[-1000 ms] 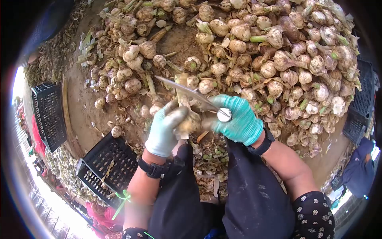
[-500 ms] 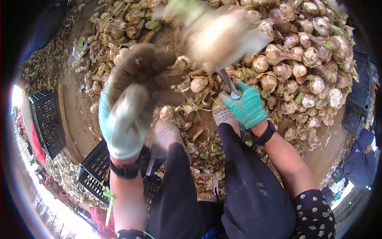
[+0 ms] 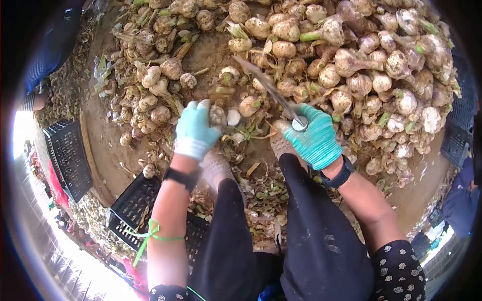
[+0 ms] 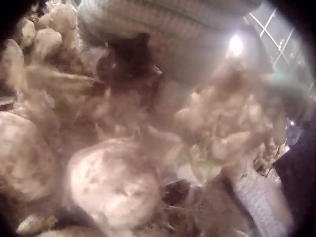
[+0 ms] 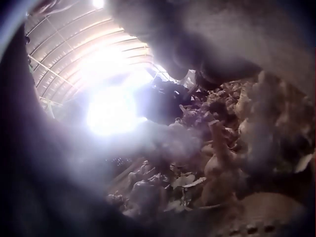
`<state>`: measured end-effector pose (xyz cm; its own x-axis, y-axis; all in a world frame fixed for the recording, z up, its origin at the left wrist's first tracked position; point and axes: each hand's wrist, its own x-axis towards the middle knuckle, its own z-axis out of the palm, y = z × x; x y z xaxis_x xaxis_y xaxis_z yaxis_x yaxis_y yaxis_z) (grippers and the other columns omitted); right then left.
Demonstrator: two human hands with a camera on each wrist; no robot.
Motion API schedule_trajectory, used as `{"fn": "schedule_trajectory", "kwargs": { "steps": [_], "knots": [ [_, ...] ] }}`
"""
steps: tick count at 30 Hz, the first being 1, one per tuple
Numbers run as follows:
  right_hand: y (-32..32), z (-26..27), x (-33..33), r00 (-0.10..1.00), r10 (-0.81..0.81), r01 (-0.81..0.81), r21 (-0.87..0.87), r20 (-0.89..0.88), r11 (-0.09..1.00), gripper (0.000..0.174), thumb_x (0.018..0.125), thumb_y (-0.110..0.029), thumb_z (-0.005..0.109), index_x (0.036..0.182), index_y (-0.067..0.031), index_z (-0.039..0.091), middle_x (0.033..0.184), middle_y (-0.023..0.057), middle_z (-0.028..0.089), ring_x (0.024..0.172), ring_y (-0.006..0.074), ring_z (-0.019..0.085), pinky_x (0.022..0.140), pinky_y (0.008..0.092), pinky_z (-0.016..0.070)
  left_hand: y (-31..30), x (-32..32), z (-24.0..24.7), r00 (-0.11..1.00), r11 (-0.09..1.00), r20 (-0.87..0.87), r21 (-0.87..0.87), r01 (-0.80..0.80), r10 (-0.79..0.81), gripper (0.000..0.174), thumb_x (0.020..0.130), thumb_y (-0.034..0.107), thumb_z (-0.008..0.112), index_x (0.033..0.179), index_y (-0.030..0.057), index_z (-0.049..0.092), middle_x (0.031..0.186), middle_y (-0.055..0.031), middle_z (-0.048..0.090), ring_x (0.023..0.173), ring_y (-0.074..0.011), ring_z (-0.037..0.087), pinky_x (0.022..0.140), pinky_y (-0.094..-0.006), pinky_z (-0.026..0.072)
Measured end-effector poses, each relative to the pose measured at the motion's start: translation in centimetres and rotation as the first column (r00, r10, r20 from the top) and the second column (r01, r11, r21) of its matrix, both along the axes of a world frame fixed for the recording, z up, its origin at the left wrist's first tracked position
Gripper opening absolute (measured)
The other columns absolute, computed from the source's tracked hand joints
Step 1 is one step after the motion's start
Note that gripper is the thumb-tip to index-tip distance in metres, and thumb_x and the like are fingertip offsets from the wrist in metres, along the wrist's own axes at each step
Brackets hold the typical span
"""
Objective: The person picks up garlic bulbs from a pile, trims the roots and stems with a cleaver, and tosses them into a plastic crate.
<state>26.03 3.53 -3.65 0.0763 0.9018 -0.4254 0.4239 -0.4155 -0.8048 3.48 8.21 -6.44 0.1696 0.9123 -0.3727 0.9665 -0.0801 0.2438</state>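
The garlic heap (image 3: pixel 359 65) spreads toward one o'clock. The right hand (image 3: pixel 315 136) curls round the knife (image 3: pixel 269 87), apparently steadying it, blade toward eleven, clear of the left hand (image 3: pixel 195 129), whose nearly straight fingers lie beside a bulb (image 3: pixel 217 115) at two; contact unclear.

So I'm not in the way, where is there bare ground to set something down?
The longest bare strip of ground runs between the left-hand garlic and the wooden edge by the upper black crate. A smaller patch lies beyond the left hand, between garlic groups; another borders the big pile's lower right. Crowded: the pile and around the shoes.
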Motion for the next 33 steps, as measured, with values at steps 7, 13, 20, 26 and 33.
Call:
{"fn": "schedule_trajectory", "kwargs": {
  "steps": [7,13,20,26,33],
  "knots": [
    [-0.5,0.8,-3.3,0.836,0.460,-0.546,0.382,0.298,0.746,0.031,0.060,-0.015,0.063,0.087,-0.0027,0.053,0.075,0.0125,0.053,0.066,0.0282,0.056,0.055,0.0376,0.0444,-4.0,-0.6,3.1,0.350,0.877,0.809,-0.389,-0.281,0.472,0.052,0.064,0.009,0.071,0.109,0.0022,0.047,0.096,-0.0086,0.057,0.085,-0.0142,0.056,0.075,-0.0248,0.0454],
    [-0.5,1.7,-5.0,0.742,0.447,-0.662,0.439,0.500,0.607,0.027,0.063,-0.010,0.057,0.088,-0.0024,0.053,0.075,0.0112,0.052,0.068,0.0246,0.055,0.056,0.0338,0.0445,-3.5,0.4,5.7,0.721,0.956,0.627,-0.196,-0.220,0.295,0.046,0.064,0.025,0.066,0.102,0.0004,0.053,0.090,-0.0066,0.057,0.085,-0.0121,0.052,0.077,-0.0257,0.0415],
    [-0.2,0.1,-5.5,0.742,0.490,-0.670,0.492,0.457,0.556,0.029,0.061,-0.013,0.058,0.088,-0.0025,0.052,0.074,0.0094,0.051,0.066,0.0235,0.054,0.058,0.0336,0.0434,-4.2,0.0,5.4,0.632,0.890,0.629,-0.266,-0.371,0.452,0.043,0.065,0.022,0.064,0.100,0.0004,0.055,0.085,-0.0082,0.058,0.079,-0.0134,0.054,0.073,-0.0254,0.0430],
    [0.7,-2.9,-3.2,0.926,0.201,-0.271,0.192,0.321,0.943,0.015,0.071,-0.015,0.057,0.080,-0.0028,0.059,0.069,0.0123,0.059,0.066,0.0246,0.058,0.056,0.0347,0.0462,-4.9,0.8,9.5,0.625,0.928,0.686,-0.273,-0.252,0.372,0.042,0.047,0.013,0.073,0.086,0.0018,0.060,0.077,-0.0040,0.058,0.076,-0.0135,0.053,0.074,-0.0260,0.0426],
    [0.1,0.9,-4.3,0.921,0.342,-0.391,0.440,0.188,0.808,0.026,0.060,-0.009,0.062,0.085,-0.0023,0.056,0.074,0.0132,0.057,0.067,0.0295,0.057,0.058,0.0349,0.0468,-5.8,0.0,4.4,0.035,0.646,0.669,-0.702,-0.298,0.743,0.043,0.063,0.017,0.070,0.100,0.0023,0.055,0.091,-0.0061,0.059,0.090,-0.0160,0.054,0.079,-0.0279,0.0430]
  ]
}}
